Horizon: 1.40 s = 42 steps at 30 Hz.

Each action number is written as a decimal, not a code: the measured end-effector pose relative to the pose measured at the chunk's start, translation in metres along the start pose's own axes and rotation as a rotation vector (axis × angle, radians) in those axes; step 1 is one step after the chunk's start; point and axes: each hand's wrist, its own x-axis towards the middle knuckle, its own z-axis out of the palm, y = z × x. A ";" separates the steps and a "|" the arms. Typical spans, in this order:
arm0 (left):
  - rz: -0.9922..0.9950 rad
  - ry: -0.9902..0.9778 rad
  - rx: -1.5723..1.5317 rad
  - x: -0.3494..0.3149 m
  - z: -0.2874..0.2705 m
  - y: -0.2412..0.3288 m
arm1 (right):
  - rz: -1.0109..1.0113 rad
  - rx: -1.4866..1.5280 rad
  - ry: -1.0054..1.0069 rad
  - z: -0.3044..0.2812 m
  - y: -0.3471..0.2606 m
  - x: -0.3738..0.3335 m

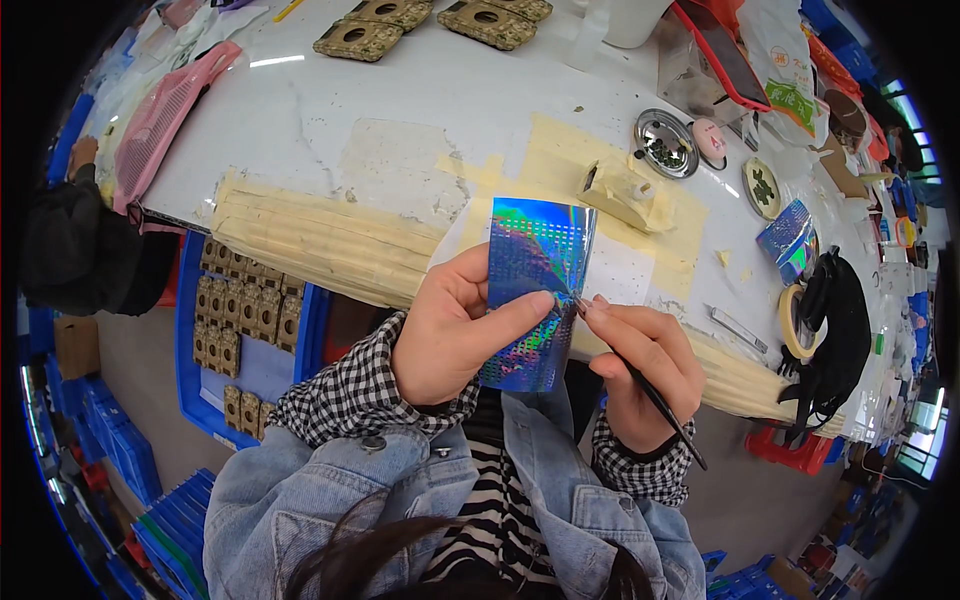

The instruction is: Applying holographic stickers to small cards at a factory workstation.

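A shiny blue holographic sheet (pixel 530 345) with rows of small rectangular marks stands tilted in front of my chest. My left hand (pixel 450 330) grips its left side, thumb across the front and the other fingers hidden behind. From the right, my right hand (pixel 650 370) pinches slim black tweezers (pixel 655 398), whose rear end points down to the right. Their tip meets the sheet near my left thumb. Whether a small piece sits in the tip is too small to tell.
Masking tape covers the white table's front edge (pixel 330 245). A taped block (pixel 630 195), round metal dish (pixel 667 143), tape roll (pixel 798 320) and black strapped item (pixel 838 335) lie to the right. Camouflage cases (pixel 375 35) lie at the back; others fill a blue crate (pixel 190 350). A person (pixel 75 235) sits left.
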 end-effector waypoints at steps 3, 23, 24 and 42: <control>-0.017 0.009 -0.056 0.001 0.002 0.001 | -0.061 -0.119 0.026 0.004 -0.005 -0.002; -0.087 -0.001 -0.221 0.001 0.002 -0.001 | -0.291 -0.270 0.024 0.015 0.010 -0.009; -0.085 -0.005 -0.223 0.001 0.002 -0.001 | -0.287 -0.267 0.024 0.014 0.009 -0.009; -0.080 -0.023 -0.241 -0.001 0.002 -0.003 | -0.053 0.051 0.138 0.016 0.008 -0.013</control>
